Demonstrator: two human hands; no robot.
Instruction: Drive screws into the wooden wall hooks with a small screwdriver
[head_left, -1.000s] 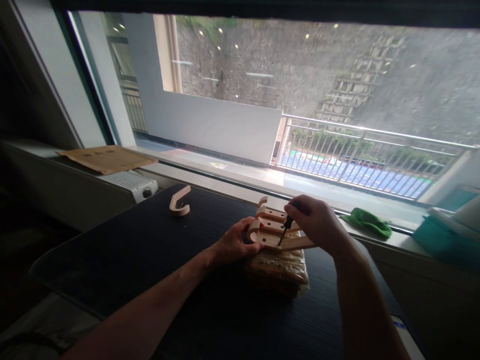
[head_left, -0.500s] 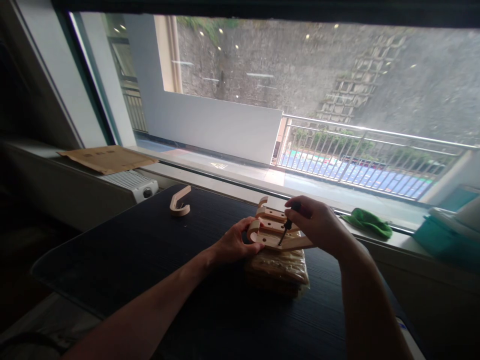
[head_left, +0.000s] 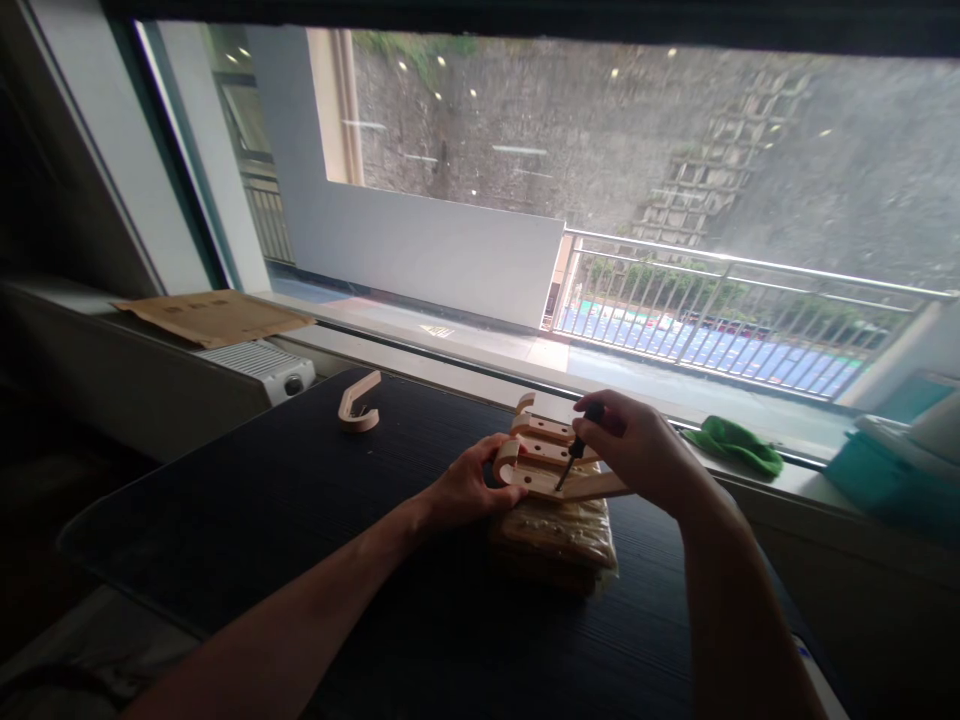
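Several curved wooden hooks with drilled holes lie side by side on a plastic-wrapped stack. My left hand is closed around the curled end of the nearest wooden hook, thumb along its front edge. In my right hand is a screwdriver with a dark handle, held in the fingers and tilted. Its tip meets the nearest hook close to the bend; any screw there is too small to make out. Another wooden hook lies apart at the table's far left, with small dark bits inside its curve.
The dark table stands against a window ledge. On the ledge at right lie a green cloth and a teal container. Brown paper rests over a white heater at left.
Both hands, the hooks and the screwdriver keep nearly the same places. My right fingers and the screwdriver handle have shifted very slightly.
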